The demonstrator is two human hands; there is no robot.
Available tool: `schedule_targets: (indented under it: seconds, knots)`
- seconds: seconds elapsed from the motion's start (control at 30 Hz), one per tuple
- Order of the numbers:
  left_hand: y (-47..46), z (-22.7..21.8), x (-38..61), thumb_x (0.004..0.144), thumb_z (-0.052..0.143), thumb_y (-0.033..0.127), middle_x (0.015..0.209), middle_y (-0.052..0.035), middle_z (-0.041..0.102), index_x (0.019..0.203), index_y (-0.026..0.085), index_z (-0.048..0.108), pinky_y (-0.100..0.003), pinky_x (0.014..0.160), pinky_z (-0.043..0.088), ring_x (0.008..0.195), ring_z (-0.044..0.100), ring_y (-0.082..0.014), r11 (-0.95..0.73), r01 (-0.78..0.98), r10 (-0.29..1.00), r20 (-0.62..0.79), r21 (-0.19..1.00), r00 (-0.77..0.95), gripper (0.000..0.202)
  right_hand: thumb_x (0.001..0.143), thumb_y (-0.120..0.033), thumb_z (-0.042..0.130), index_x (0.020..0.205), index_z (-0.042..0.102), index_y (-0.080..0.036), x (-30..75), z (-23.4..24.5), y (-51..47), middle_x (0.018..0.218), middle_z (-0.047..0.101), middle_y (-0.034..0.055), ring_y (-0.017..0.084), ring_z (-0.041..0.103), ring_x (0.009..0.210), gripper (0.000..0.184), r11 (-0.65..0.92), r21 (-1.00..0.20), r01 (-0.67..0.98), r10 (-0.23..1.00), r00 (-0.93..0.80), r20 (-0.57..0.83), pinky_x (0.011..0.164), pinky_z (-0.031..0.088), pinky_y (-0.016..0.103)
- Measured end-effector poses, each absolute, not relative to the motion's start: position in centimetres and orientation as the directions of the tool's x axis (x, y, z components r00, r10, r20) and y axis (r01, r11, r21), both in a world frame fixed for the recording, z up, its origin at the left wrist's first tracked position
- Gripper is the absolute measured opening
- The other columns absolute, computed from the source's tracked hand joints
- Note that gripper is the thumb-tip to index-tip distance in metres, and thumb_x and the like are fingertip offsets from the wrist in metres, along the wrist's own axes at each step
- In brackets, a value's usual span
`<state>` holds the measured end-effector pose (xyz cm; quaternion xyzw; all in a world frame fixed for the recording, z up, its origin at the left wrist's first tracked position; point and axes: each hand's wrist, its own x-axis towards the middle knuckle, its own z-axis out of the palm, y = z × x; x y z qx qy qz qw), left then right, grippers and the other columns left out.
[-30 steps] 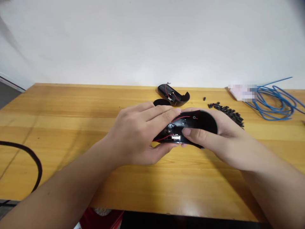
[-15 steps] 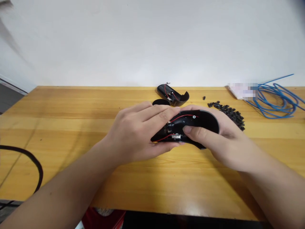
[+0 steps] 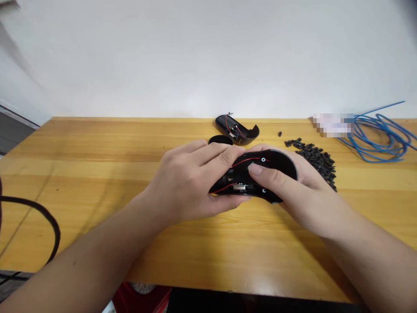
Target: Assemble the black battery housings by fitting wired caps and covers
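The wooden table (image 3: pixel 81 226) has a warm yellow grain and runs across the view. Near its far edge, an open black plastic shell (image 3: pixel 236 129) lies with thin red wires inside it, and a round black disc (image 3: pixel 220 139) sits just beside it. Farther right are a lone small black piece (image 3: pixel 279 134), a heap of small black pieces (image 3: pixel 316 160), a blurred white packet (image 3: pixel 332 126) and a loose coil of blue wire (image 3: pixel 374 160). A black cable (image 3: pixel 42 208) curves along the left side.

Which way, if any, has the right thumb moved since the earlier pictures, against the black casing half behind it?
Yes: the right thumb has moved up the view, toward the black casing half.
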<state>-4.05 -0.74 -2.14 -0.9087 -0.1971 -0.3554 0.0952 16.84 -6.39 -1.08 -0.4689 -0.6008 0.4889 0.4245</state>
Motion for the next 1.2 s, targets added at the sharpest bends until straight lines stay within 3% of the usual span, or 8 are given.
schedule_targets:
  seconds: [0.1,0.27,0.37,0.77,0.93,1.07,1.2]
  knots:
    - [-1.0,-2.1,-3.9,0.091,0.068,0.059,0.111,-0.0092,0.079,0.125,0.016,0.066,-0.035,0.083,0.060,0.090,0.075,-0.0228,-0.879,0.477,0.352,0.664,-0.008,0.660,0.055,0.100,-0.035,0.063,0.099,0.068,-0.022,16.9,-1.4,-6.2,0.092,0.068,0.0008,0.016,0.063,0.087,0.014,0.057,-0.987,0.150,0.983,-0.182,0.029,0.081,0.055,0.028]
    - [-0.8,-2.0,-4.1,0.095,0.069,0.051,0.114,-0.0111,0.078,0.126,0.012,0.064,-0.035,0.089,0.060,0.097,0.075,-0.0229,-0.911,0.405,0.252,0.671,-0.079,0.697,0.050,0.102,-0.033,0.062,0.094,0.070,-0.023,17.3,-1.8,-5.9,0.090,0.069,-0.0010,0.013,0.063,0.086,0.015,0.107,-0.982,0.155,0.977,-0.202,0.075,0.079,0.054,0.023]
    - [-0.4,-2.0,-4.3,0.095,0.068,0.053,0.112,-0.0123,0.078,0.126,0.010,0.063,-0.035,0.082,0.061,0.094,0.075,-0.0232,-0.916,0.388,0.228,0.665,-0.101,0.711,0.053,0.101,-0.036,0.064,0.095,0.072,-0.023,17.5,-2.1,-5.6,0.091,0.070,-0.0010,0.013,0.064,0.086,0.016,0.097,-0.985,0.141,0.979,-0.191,0.069,0.081,0.054,0.022]
    - [-0.1,-2.4,-4.3,0.092,0.073,0.052,0.118,-0.0122,0.077,0.134,0.015,0.061,-0.034,0.090,0.063,0.103,0.076,-0.0225,-0.937,0.345,0.210,0.697,-0.057,0.685,0.057,0.096,-0.031,0.066,0.103,0.070,-0.017,17.7,-1.2,-5.4,0.096,0.073,0.0021,0.013,0.065,0.088,0.016,0.149,-0.982,0.115,0.951,-0.289,0.110,0.078,0.055,0.021]
    - [-0.3,-2.3,-4.3,0.092,0.071,0.054,0.115,-0.0125,0.078,0.131,0.014,0.062,-0.035,0.083,0.065,0.096,0.076,-0.0229,-0.940,0.339,0.231,0.668,-0.033,0.708,0.057,0.086,-0.022,0.074,0.103,0.073,-0.020,18.4,-1.1,-5.4,0.091,0.073,-0.0001,0.013,0.065,0.081,0.016,0.043,-0.978,0.206,0.927,-0.374,-0.038,0.073,0.054,0.022]
    - [-0.4,-2.2,-4.5,0.092,0.067,0.039,0.121,-0.0129,0.076,0.134,0.014,0.061,-0.039,0.085,0.065,0.098,0.075,-0.0246,-0.950,0.311,0.255,0.605,0.013,0.754,0.049,0.083,-0.025,0.075,0.090,0.075,-0.018,18.8,-0.9,-5.2,0.081,0.073,0.0021,0.017,0.067,0.075,0.010,-0.097,-0.936,0.337,0.903,-0.366,-0.225,0.070,0.055,0.028]
    - [-0.6,-2.0,-4.6,0.088,0.063,0.028,0.129,-0.0114,0.073,0.138,0.018,0.060,-0.040,0.091,0.065,0.108,0.074,-0.0261,-0.950,0.284,0.309,0.536,0.130,0.786,0.051,0.083,-0.027,0.074,0.087,0.076,-0.018,18.9,-1.1,-5.2,0.080,0.075,0.0039,0.020,0.071,0.074,0.010,-0.149,-0.915,0.375,0.903,-0.325,-0.280,0.070,0.058,0.031]
